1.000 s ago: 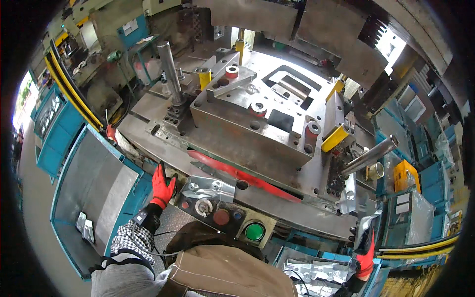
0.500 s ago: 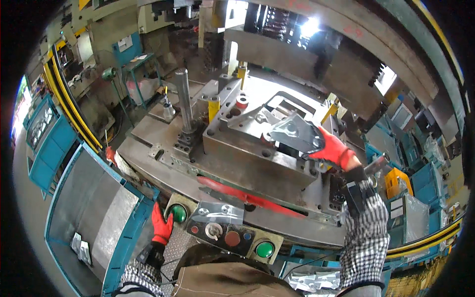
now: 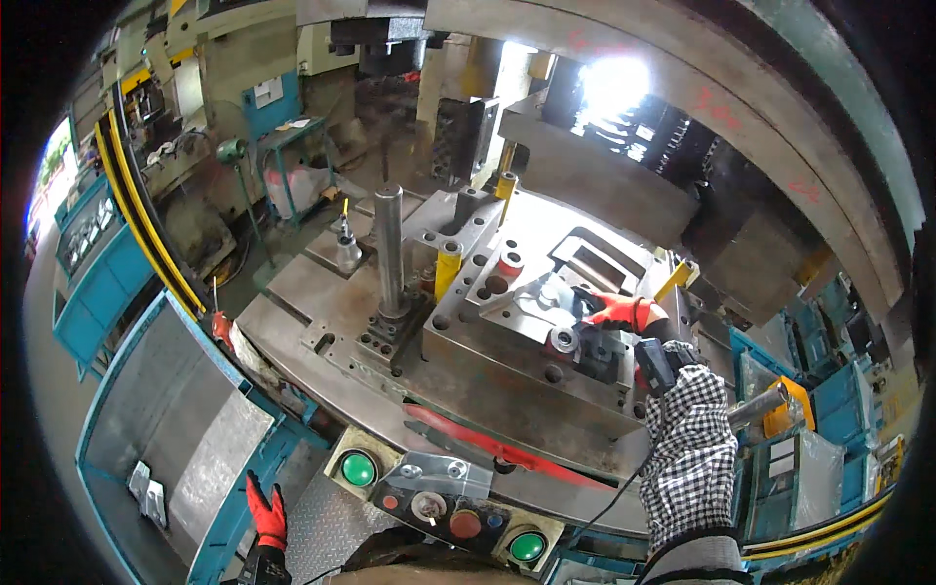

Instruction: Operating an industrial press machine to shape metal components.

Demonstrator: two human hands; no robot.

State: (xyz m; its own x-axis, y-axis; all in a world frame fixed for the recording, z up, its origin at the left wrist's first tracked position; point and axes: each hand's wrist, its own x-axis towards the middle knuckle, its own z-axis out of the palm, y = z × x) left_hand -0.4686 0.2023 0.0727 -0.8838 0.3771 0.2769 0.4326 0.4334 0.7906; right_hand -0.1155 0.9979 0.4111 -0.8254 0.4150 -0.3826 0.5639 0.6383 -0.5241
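Observation:
My right hand (image 3: 624, 312), in a red glove with dark fingertips, reaches over the steel die block (image 3: 487, 356). Its fingers stretch left to the right edge of a shiny formed sheet-metal part (image 3: 536, 300) on the die. A darker metal surface (image 3: 606, 359) shows below the wrist; whether it is a separate part I cannot tell. My left hand (image 3: 266, 512), also red-gloved, is held up with fingers extended and nothing in it, beside the blue bin's rim (image 3: 229, 517). Another formed metal part (image 3: 437, 476) rests on the control box, between two green buttons (image 3: 359, 469).
A steel guide post (image 3: 390, 253) stands left of the die, near yellow posts (image 3: 448, 268). The heavy press slide (image 3: 624, 185) hangs above and behind. Several metal parts (image 3: 148, 492) lie in the bin. Yellow-black guard rails (image 3: 146, 210) run along the left.
My right hand has moved left and down onto the die, and the dark bracket-like part no longer shows raised in it. My left hand has moved from the green button toward the bin.

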